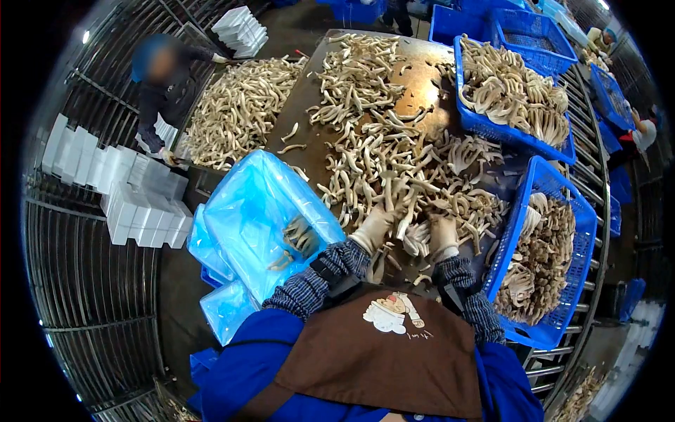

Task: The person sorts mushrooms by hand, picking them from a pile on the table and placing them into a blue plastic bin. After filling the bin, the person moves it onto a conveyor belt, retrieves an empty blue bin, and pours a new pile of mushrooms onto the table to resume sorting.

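Long pale mushrooms (pixel 358 165) with brown caps lie heaped over the metal table in front of me. My left hand (pixel 376 224), in a pale glove, reaches into the near side of the heap, its fingers closed around mushroom stems. Beside it, my gloved right hand (pixel 443 232) is down among the mushrooms, and its fingertips are hidden. A mushroom clump (pixel 417 239) lies between the two hands. To the left of my left hand, a crate lined with a blue plastic bag (pixel 246 204) holds a few mushrooms at its bottom.
Blue crates full of mushroom clumps, one near (pixel 590 239) and one farther back (pixel 464 119), stand along the right on a roller conveyor (pixel 590 169). Across the left side, a person (pixel 165 88) works at another mushroom pile (pixel 242 105). White foam boxes (pixel 140 211) are stacked at left.
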